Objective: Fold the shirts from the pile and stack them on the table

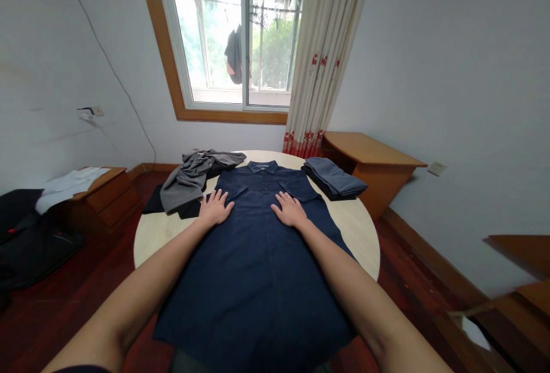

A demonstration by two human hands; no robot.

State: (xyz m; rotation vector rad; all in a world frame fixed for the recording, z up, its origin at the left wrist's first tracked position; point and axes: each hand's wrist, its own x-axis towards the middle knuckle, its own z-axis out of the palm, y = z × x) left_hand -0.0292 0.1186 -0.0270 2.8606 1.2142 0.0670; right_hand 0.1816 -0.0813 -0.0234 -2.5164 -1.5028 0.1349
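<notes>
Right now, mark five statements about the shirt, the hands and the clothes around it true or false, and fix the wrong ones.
1. The dark blue shirt lies on the round table with its collar toward the window. True.
2. The left hand grips the collar. False: it lies flat, fingers spread, at the shirt's left side.
3. The right hand rests open on the shirt. True.
4. The folded stack sits on the brown desk. False: it is on the round table, right of the shirt.
5. The grey garment left of the shirt is rumpled. True.
</notes>
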